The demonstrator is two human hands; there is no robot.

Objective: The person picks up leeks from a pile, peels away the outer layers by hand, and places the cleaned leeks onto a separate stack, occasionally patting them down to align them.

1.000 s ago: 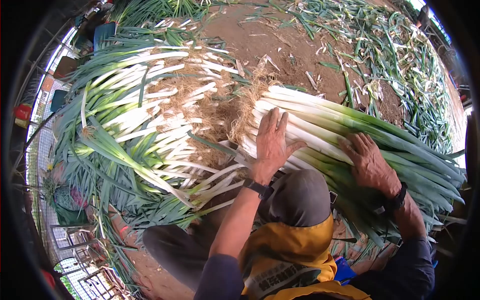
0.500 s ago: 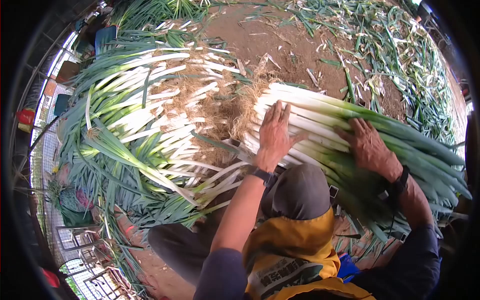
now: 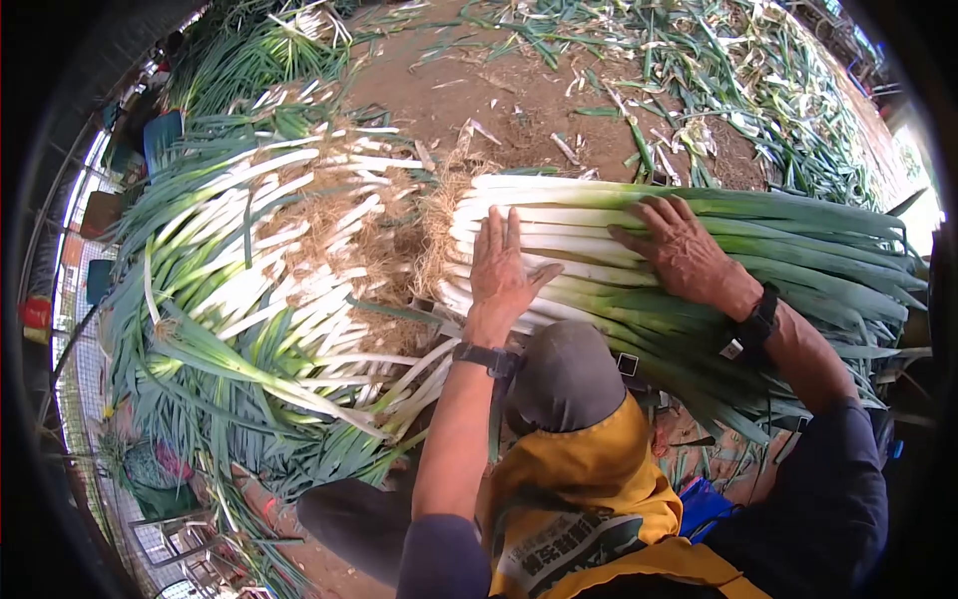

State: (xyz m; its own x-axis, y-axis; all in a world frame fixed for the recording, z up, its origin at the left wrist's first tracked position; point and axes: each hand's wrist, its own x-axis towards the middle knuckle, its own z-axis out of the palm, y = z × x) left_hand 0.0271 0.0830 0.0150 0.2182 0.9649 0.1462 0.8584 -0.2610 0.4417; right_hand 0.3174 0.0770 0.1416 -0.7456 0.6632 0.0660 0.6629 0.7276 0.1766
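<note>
A thick row of long green onions (image 3: 559, 243) lies in front of me, with white stems and roots at the left and green leaves at the right. My left hand (image 3: 502, 275) rests flat on the white stems near the roots, fingers together and thumb out. Farther along, where white turns green, my right hand (image 3: 689, 255) lies over the stems with its fingers stretched and slightly bent. Neither hand is wrapped round a stem. Both wrists wear dark bands.
A large heap of green onions (image 3: 249, 290) with tangled roots lies at the left. Loose leaves and trimmings (image 3: 738, 100) cover the ground at the far right. Bare soil (image 3: 449, 85) shows at the back. Close to me are a yellow apron (image 3: 589, 479) and a rounded grey cloth shape (image 3: 569, 374).
The row of onions now lies nearly level across the view instead of slanting down to the right. The whole view has shifted too. Both hands remain on the stems.
</note>
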